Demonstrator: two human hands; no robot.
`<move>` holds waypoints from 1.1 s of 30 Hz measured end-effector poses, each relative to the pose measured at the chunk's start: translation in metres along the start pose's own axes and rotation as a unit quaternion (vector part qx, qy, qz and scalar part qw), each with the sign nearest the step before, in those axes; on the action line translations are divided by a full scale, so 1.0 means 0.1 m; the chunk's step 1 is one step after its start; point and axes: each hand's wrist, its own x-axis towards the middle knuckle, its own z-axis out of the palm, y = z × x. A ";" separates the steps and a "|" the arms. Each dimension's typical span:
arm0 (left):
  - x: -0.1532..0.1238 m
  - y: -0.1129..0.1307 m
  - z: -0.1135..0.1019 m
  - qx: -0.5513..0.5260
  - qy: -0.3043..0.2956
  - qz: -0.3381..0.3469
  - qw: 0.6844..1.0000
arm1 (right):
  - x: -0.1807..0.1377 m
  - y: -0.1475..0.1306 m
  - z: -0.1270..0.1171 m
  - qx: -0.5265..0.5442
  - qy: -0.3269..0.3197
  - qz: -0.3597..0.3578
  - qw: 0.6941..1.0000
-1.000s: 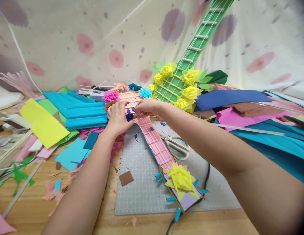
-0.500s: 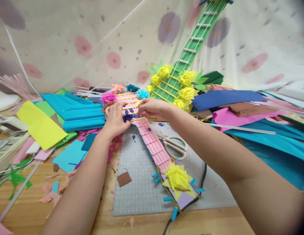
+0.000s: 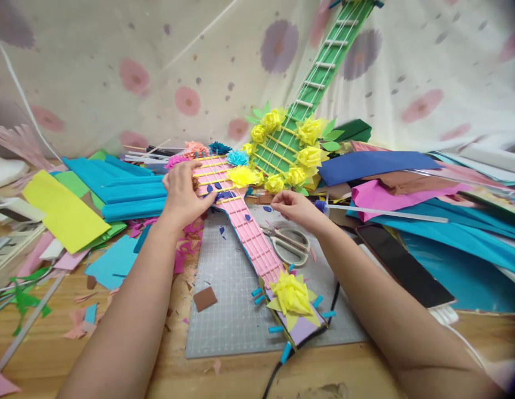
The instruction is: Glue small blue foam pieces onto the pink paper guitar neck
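A pink paper guitar [image 3: 250,233] lies neck toward me on a grey cutting mat, with yellow strings, paper flowers round its body and a big yellow flower [image 3: 291,293] on its purple head. My left hand [image 3: 181,191] grips the left side of its body, thumb beside dark blue paper petals [image 3: 225,195]. Off to the right of the body, my right hand [image 3: 294,209] hovers over the mat, fingertips pinched together. Whatever sits between them is too small to make out. A loose dark blue petal [image 3: 267,209] is close to those fingertips.
Scissors [image 3: 288,246] lie on the cutting mat [image 3: 211,327] beside the neck. Behind leans a green paper guitar [image 3: 319,72]. Blue crepe paper [image 3: 133,191] is piled left, more coloured paper [image 3: 390,166] right. A phone [image 3: 402,263] and glue stick [image 3: 390,213] are near my right arm.
My right hand has drawn away from the guitar body to the right and toward me, uncovering the yellow flower there. My left hand stays on the guitar. The view has shifted slightly, revealing the phone.
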 end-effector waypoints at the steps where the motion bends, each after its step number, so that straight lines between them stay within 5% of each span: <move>1: -0.02 0.03 0.04 0.012 -0.019 0.017 1.000 | -0.01 0.03 0.01 0.002 0.011 -0.005 1.000; 8: -0.13 0.05 0.34 0.079 -0.034 0.023 0.996 | 0.08 0.26 0.05 -0.033 0.076 -0.057 0.995; 18: -0.11 0.01 0.30 0.078 -0.036 0.013 0.996 | -0.02 0.17 0.03 -0.249 0.092 -0.038 0.963; 27: -0.05 0.05 0.19 0.049 0.004 -0.005 0.999 | -0.10 0.11 0.24 -0.185 -0.011 -0.173 0.967; 30: -0.04 0.23 0.16 0.032 0.046 -0.047 0.997 | -0.14 0.02 0.06 -0.191 -0.071 -0.141 0.969; 33: -0.09 0.46 0.18 0.026 -0.003 -0.053 0.998 | -0.23 -0.04 -0.23 -0.209 -0.188 -0.053 0.958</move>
